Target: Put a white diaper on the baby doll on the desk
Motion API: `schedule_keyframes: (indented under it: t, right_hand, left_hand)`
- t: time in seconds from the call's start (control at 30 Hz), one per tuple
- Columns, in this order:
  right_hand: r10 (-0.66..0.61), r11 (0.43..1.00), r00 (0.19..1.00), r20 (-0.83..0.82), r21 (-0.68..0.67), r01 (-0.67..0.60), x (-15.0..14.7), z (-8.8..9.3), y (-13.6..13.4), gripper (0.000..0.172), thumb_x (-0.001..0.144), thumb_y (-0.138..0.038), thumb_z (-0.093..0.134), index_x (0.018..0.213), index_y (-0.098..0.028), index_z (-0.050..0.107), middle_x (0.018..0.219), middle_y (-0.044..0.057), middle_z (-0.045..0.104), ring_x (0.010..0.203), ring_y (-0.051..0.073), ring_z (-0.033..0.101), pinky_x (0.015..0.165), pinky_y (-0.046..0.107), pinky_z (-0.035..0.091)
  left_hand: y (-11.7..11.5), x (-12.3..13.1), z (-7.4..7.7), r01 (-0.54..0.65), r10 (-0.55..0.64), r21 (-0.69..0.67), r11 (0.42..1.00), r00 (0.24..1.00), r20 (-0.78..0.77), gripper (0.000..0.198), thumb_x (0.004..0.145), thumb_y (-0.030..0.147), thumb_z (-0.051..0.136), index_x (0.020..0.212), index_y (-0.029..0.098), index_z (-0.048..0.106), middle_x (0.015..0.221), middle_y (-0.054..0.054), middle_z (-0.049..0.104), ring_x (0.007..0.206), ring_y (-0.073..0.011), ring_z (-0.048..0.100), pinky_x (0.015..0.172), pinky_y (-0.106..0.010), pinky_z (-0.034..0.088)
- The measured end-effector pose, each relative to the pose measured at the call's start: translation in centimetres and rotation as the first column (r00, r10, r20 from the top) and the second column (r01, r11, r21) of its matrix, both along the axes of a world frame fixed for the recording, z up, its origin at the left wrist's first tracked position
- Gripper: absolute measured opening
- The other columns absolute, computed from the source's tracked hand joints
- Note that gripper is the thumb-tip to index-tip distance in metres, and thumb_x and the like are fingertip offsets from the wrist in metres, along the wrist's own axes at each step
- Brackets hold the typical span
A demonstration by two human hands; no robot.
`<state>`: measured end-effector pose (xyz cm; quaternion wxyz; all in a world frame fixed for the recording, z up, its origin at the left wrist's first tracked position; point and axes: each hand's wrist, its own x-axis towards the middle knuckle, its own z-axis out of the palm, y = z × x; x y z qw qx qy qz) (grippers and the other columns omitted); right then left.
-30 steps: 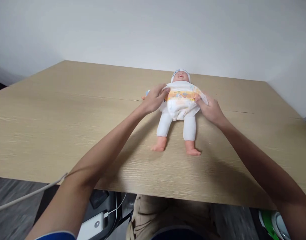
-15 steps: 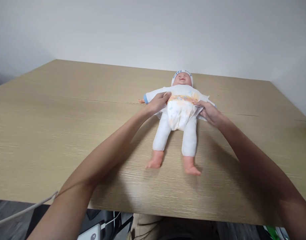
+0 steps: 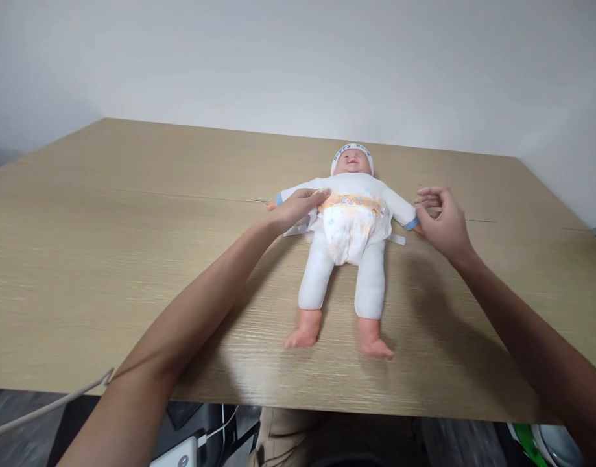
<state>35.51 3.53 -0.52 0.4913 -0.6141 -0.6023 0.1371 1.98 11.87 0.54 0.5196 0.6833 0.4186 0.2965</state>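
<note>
A baby doll (image 3: 345,285) in white clothes and a white cap lies on its back on the wooden table (image 3: 132,259), feet toward me. A white and orange diaper (image 3: 349,227) covers its lower belly and crotch. At the diaper's left edge, my left hand (image 3: 302,206) has thumb and fingers closed on its waist part. Beside the doll's blue cuff on the right is my right hand (image 3: 441,220), its fingers curled and the thumb apart from them, holding nothing visible. A white diaper tab (image 3: 396,239) sticks out at the right hip.
A white wall (image 3: 298,65) stands behind the table. A white cable (image 3: 49,408) runs at the lower left near my left forearm. Below the front edge are a white device (image 3: 176,454) with a cord and a green item (image 3: 527,442).
My right hand has let go of the diaper and moved right, beside the doll's cuff. The diaper's right side lies lower, its tab sticking out. My left hand stays at the left edge.
</note>
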Motion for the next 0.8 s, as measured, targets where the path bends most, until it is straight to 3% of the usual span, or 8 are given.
schedule_keyframes:
  t: [0.13,0.23,0.3,0.37,0.47,0.6,0.7,0.8]
  right_hand:
    - [0.179,0.957,0.947,0.267,0.177,-0.231,-4.0,0.5,-2.3,0.034,0.105,-0.035,0.062,0.136,-0.025,0.069,0.134,0.014,0.077,0.126,0.033,0.073,0.107,0.054,0.063]
    - [0.336,0.901,0.845,0.416,0.12,-0.418,-5.4,0.0,-3.0,0.039,0.11,-0.034,0.054,0.145,-0.026,0.068,0.148,0.013,0.073,0.142,0.034,0.067,0.124,0.059,0.052]
    - [0.379,0.886,0.82,0.429,0.089,-0.456,-4.7,-1.0,-3.1,0.039,0.112,-0.034,0.051,0.146,-0.027,0.068,0.151,0.013,0.072,0.145,0.033,0.065,0.126,0.058,0.05]
    - [0.335,0.91,0.848,0.41,0.093,-0.405,-3.2,-2.2,-3.0,0.036,0.111,-0.036,0.053,0.141,-0.026,0.07,0.145,0.013,0.075,0.139,0.033,0.069,0.122,0.058,0.053]
    - [0.216,0.962,0.904,0.369,0.08,-0.263,-0.6,-4.1,-2.9,0.033,0.109,-0.042,0.058,0.132,-0.024,0.072,0.13,0.014,0.079,0.117,0.033,0.076,0.105,0.055,0.062]
    - [0.143,0.985,0.899,0.415,0.025,-0.168,0.6,-5.8,-2.6,0.033,0.105,-0.046,0.064,0.124,-0.021,0.072,0.117,0.014,0.079,0.098,0.032,0.074,0.1,0.055,0.059]
    - [0.108,0.99,0.897,0.43,0.034,-0.135,0.2,-6.5,-2.3,0.03,0.105,-0.049,0.062,0.111,-0.022,0.072,0.107,0.012,0.077,0.1,0.032,0.071,0.104,0.055,0.055]
    - [0.065,0.996,0.919,0.389,0.026,-0.081,-0.1,-6.9,-2.1,0.034,0.103,-0.057,0.061,0.1,-0.024,0.069,0.091,0.008,0.072,0.094,0.031,0.068,0.097,0.051,0.054]
  left_hand:
    - [0.2,-0.4,-0.2,0.038,-0.032,-0.071,0.997,0.996,0.086,0.062,0.089,0.079,0.077,0.071,0.022,0.058,0.075,-0.005,0.062,0.066,-0.0173,0.055,0.06,-0.031,0.041]
    - [0.6,-0.6,-0.7,0.015,-0.004,-0.087,0.996,0.992,0.125,0.062,0.087,0.077,0.081,0.069,0.023,0.056,0.069,-0.002,0.055,0.059,-0.0144,0.047,0.056,-0.03,0.034]
    - [1.0,-0.8,-1.3,-0.006,0.016,-0.077,0.997,0.992,0.128,0.062,0.088,0.078,0.079,0.069,0.023,0.056,0.066,0.0,0.051,0.056,-0.0128,0.041,0.055,-0.03,0.031]
    - [1.4,-0.9,-1.7,-0.031,0.035,-0.031,0.999,0.993,0.113,0.061,0.091,0.077,0.076,0.069,0.023,0.057,0.065,0.001,0.05,0.056,-0.0125,0.04,0.055,-0.03,0.031]
    - [1.4,-0.8,-1.5,-0.093,0.091,0.07,0.993,0.995,0.031,0.048,0.098,0.066,0.073,0.082,0.021,0.066,0.075,-0.002,0.062,0.066,-0.0151,0.052,0.063,-0.03,0.042]
    - [-0.3,0.8,0.9,-0.195,0.245,0.393,0.899,0.966,-0.081,0.028,0.107,0.047,0.064,0.114,0.021,0.069,0.123,-0.009,0.077,0.104,-0.0223,0.067,0.094,-0.036,0.054]
    - [-2.3,3.5,3.0,-0.035,0.191,0.639,0.768,0.966,-0.177,0.026,0.11,0.042,0.058,0.12,0.021,0.07,0.132,-0.01,0.075,0.123,-0.0279,0.064,0.112,-0.044,0.048]
    - [-3.6,6.5,3.9,0.199,0.086,0.705,0.68,0.934,-0.347,0.027,0.11,0.044,0.06,0.116,0.02,0.072,0.129,-0.011,0.074,0.129,-0.033,0.06,0.117,-0.05,0.044]
